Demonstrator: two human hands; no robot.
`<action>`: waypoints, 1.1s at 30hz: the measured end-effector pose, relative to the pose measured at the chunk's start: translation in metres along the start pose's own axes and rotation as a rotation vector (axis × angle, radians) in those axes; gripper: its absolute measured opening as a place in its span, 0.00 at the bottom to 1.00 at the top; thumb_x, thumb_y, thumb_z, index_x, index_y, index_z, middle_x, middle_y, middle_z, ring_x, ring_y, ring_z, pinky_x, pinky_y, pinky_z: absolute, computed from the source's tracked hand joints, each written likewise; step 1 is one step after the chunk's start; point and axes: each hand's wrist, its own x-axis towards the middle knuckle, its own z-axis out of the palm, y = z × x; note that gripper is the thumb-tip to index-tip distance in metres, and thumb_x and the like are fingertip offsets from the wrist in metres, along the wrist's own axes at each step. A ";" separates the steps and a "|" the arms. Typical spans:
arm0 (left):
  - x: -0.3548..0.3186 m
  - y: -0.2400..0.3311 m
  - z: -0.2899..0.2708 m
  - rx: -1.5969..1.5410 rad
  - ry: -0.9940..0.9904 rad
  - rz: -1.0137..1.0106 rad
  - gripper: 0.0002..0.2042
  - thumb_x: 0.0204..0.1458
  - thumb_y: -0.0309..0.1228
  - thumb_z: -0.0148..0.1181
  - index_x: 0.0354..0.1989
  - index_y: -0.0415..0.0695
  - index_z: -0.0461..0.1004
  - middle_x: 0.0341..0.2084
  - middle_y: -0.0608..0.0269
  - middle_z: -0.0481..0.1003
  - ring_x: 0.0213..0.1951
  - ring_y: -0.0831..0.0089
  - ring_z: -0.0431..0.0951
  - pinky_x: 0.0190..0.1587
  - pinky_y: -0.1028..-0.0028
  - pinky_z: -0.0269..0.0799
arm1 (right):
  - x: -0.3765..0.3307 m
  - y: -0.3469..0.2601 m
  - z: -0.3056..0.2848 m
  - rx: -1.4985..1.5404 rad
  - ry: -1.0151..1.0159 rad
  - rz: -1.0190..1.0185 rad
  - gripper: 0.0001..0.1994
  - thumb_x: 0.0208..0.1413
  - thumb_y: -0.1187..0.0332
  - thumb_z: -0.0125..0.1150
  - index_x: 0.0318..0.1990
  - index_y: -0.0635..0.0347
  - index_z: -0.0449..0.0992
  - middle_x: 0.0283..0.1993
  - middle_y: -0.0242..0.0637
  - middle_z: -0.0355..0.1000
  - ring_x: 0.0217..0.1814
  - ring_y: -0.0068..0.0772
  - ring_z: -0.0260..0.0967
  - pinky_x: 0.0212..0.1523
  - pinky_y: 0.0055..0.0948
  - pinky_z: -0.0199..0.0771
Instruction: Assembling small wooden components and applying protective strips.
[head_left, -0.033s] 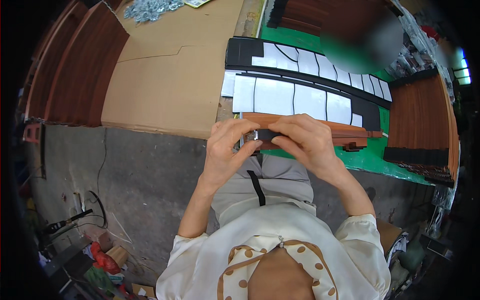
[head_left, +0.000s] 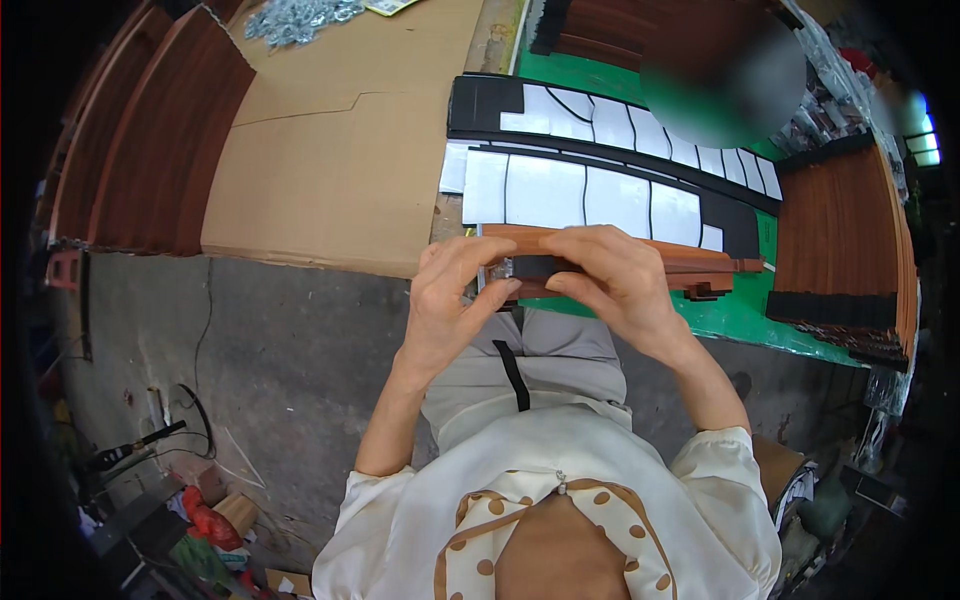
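A reddish-brown wood-look profile (head_left: 690, 258) lies along the near edge of the green-covered bench, pointing to the right. At its left end sit a small shiny piece (head_left: 500, 269), metal or clear plastic, and a short black strip (head_left: 535, 267). My left hand (head_left: 440, 300) is closed around that end, thumb and fingers on either side of the shiny piece. My right hand (head_left: 620, 285) curves over the profile with thumb and forefinger at the two edges of the black strip. Its other fingers are folded together, and the palm hides part of the profile.
White panels with black lines (head_left: 580, 190) lie on the green bench top (head_left: 740, 325) just beyond my hands. Stacked brown boards (head_left: 840, 230) stand at the right, more brown boards (head_left: 170, 140) at the left. Shiny metal parts (head_left: 300, 20) lie on the cardboard (head_left: 320, 190).
My right thumb and forefinger have parted slightly at the black strip, and more of it shows between them. My left hand has hardly moved.
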 end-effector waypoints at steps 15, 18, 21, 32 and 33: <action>0.003 0.006 0.010 0.303 0.046 0.407 0.14 0.38 0.19 0.63 0.37 0.42 0.76 0.34 0.57 0.75 0.32 0.63 0.73 0.33 0.68 0.67 | -0.020 0.007 0.008 -0.196 0.199 -0.245 0.11 0.35 0.73 0.61 0.31 0.58 0.76 0.36 0.33 0.72 0.36 0.33 0.71 0.33 0.29 0.74; 0.001 0.011 0.007 0.457 0.025 0.420 0.14 0.36 0.20 0.61 0.36 0.44 0.76 0.35 0.56 0.75 0.33 0.63 0.74 0.33 0.67 0.67 | -0.015 0.002 0.015 -0.158 0.201 -0.228 0.09 0.37 0.73 0.60 0.30 0.59 0.74 0.37 0.33 0.71 0.37 0.34 0.71 0.35 0.29 0.74; 0.001 0.013 0.005 0.518 -0.026 0.399 0.16 0.37 0.20 0.61 0.38 0.45 0.77 0.35 0.57 0.74 0.34 0.63 0.74 0.34 0.68 0.67 | -0.015 0.013 0.005 0.052 0.147 -0.177 0.07 0.41 0.74 0.60 0.31 0.59 0.74 0.38 0.34 0.71 0.38 0.36 0.71 0.35 0.30 0.74; 0.085 0.059 -0.005 0.267 -0.361 0.135 0.17 0.49 0.25 0.57 0.49 0.39 0.72 0.46 0.50 0.71 0.50 0.54 0.71 0.50 0.66 0.66 | -0.079 0.178 -0.174 -0.101 0.250 0.336 0.08 0.48 0.77 0.61 0.37 0.62 0.77 0.35 0.36 0.74 0.35 0.29 0.72 0.35 0.25 0.71; 0.108 0.047 0.013 0.235 -0.484 0.160 0.16 0.49 0.25 0.56 0.49 0.39 0.72 0.45 0.52 0.72 0.49 0.55 0.72 0.50 0.67 0.67 | -0.096 0.204 -0.170 -0.211 0.091 0.284 0.08 0.47 0.76 0.61 0.36 0.62 0.76 0.35 0.37 0.74 0.36 0.33 0.72 0.36 0.27 0.72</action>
